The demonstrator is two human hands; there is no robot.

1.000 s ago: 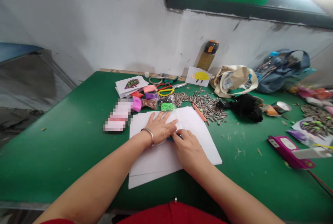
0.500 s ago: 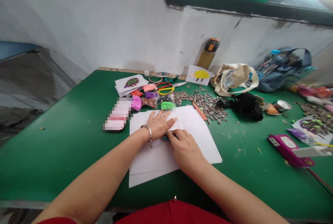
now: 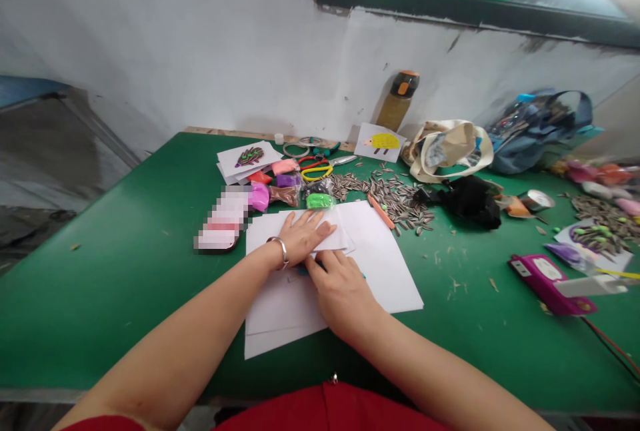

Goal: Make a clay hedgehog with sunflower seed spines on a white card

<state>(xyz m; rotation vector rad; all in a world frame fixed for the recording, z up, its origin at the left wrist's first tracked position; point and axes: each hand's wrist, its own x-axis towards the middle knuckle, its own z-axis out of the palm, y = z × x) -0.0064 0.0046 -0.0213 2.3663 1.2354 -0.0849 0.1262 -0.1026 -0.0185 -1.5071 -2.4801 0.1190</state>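
Note:
My left hand (image 3: 301,237) lies flat with its fingers spread, pressing on a small folded piece of white paper (image 3: 337,239). Under that is a stack of larger white sheets (image 3: 395,277). Close below, my right hand (image 3: 343,291) is closed over a slim blue tool (image 3: 303,271); only bits of it show at either side of the fingers, so its kind is hidden. An orange stick-like tool (image 3: 381,211) rests at the top edge of the sheets. Packets of coloured clay, among them a green one (image 3: 320,201), lie just beyond my left fingertips.
A blurred-out phone-like object (image 3: 223,221) lies left of the paper. Behind are scissors (image 3: 320,169), sunflower seeds (image 3: 395,194), a hedgehog picture (image 3: 380,142) and a bottle (image 3: 399,101). Bags (image 3: 447,151) and a purple glue-gun-like device (image 3: 547,284) occupy the right.
My right hand has drawn back slightly toward me and to the left with the blue tool. More of the folded paper's lower edge shows. My left hand stays pressed down.

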